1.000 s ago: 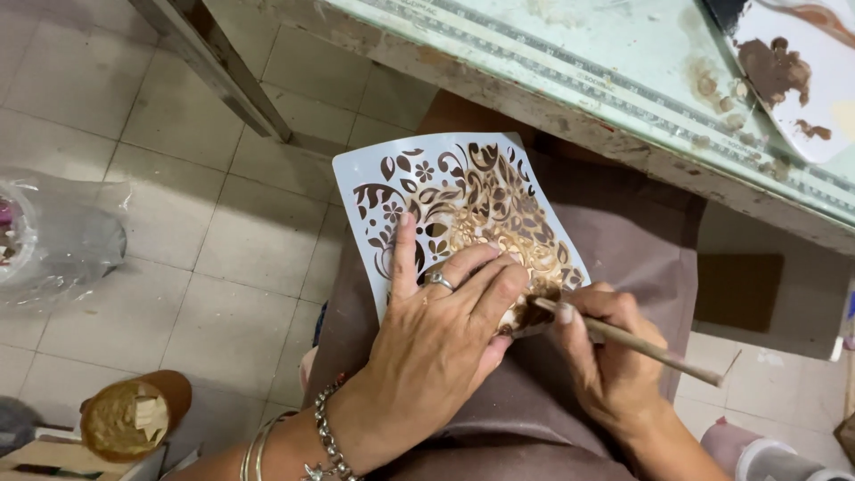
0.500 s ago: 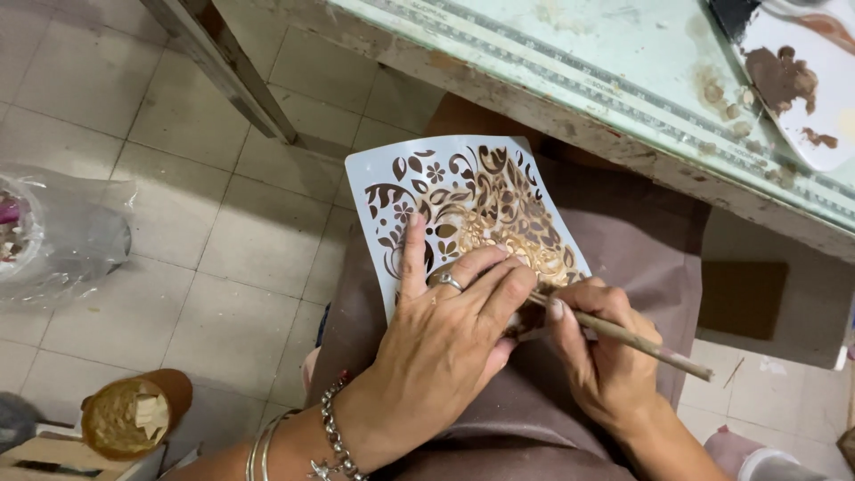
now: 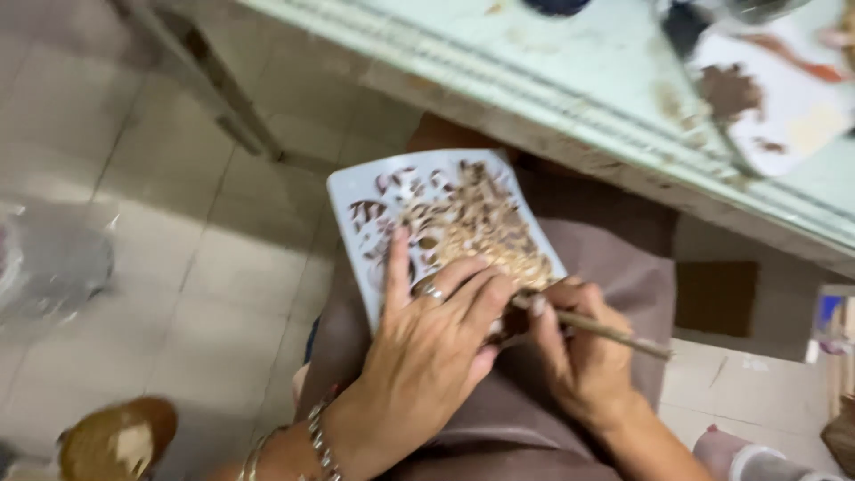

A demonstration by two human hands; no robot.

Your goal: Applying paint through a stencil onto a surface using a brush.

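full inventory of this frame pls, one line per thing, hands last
stencil sheet: 1, pale blue with cut-out leaf pattern, brown and gold paint on it, on the lap
brush: 1, wooden handle, tip at the stencil's lower edge
cloth on lap: 1, grey-brown, under the stencil
table: 1, pale green, worn edge, top of frame
palette: 1, white with brown and orange smears, on the table, blurred
floor tiles: grey-beige, left side
clear plastic bag: 1, far left on floor, blurred
round brown object: 1, bottom left, too blurred to identify
left hand: ring and bracelets, pressing flat on the stencil
right hand: grip on the brush
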